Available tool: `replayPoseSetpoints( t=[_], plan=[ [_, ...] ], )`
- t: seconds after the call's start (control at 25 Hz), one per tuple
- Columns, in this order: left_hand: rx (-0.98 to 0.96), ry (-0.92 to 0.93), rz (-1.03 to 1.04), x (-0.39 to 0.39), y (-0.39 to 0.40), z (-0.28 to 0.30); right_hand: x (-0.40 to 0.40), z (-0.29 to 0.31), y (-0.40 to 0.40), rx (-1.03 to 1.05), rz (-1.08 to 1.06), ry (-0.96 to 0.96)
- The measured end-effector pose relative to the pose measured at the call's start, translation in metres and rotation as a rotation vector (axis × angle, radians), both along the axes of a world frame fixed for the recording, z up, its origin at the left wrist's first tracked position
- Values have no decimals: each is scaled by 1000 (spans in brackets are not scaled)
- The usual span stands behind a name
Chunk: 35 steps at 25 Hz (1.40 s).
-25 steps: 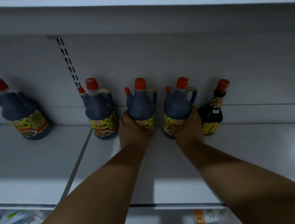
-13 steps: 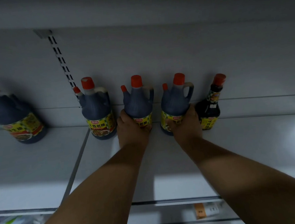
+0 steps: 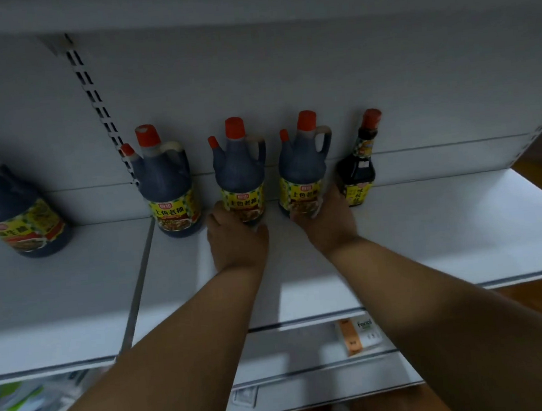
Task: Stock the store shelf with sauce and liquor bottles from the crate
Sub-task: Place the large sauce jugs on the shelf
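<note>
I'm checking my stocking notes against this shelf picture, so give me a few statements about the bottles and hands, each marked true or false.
1. Each hand holds a dark red-capped sauce jug with a yellow label: the left hand the middle jug, the right hand the right jug. True.
2. Both held jugs lie on their sides. False: they stand upright on the white metal shelf.
3. A slimmer dark bottle with a red cap stands just right of the right jug. True.
4. The jug caps are green. False: they are red.
</note>
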<state>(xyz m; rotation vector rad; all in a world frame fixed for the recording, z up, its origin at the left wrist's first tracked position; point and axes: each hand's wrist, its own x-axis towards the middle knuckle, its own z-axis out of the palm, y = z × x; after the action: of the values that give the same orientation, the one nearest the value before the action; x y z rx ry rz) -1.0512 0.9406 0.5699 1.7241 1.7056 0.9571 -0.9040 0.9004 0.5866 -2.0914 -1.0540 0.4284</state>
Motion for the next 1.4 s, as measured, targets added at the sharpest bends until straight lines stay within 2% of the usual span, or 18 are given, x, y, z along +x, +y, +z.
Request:
replayPoseSetpoints(
  t=[0.16, 0.28, 0.4, 0.56, 0.72, 0.88, 1.12, 1.4],
  plan=[
    [-35, 66, -51, -4, -39, 1, -14, 3, -36, -98, 143, -64],
    [129, 60, -36, -8, -73, 8, -18, 11, -60, 4, 286, -137],
    [130, 75, 85, -17, -113, 19, -21, 16, -82, 87, 410, -189],
    [149, 139, 136, -49, -174, 21, -53, 18, -117, 91, 540, -125],
    [152, 155, 190, -112, -218, 17, -114, 18, -148, 122, 664, -125],
    [90, 139, 238, -211, -269, -4, -204, 5, -179, 138, 778, -167],
    [-31, 338, 211, -385, -345, -35, -360, -41, -223, -9, 902, -107],
    [-245, 260, 194, -454, -299, -81, -434, -96, -184, -169, 993, -125]
  ],
)
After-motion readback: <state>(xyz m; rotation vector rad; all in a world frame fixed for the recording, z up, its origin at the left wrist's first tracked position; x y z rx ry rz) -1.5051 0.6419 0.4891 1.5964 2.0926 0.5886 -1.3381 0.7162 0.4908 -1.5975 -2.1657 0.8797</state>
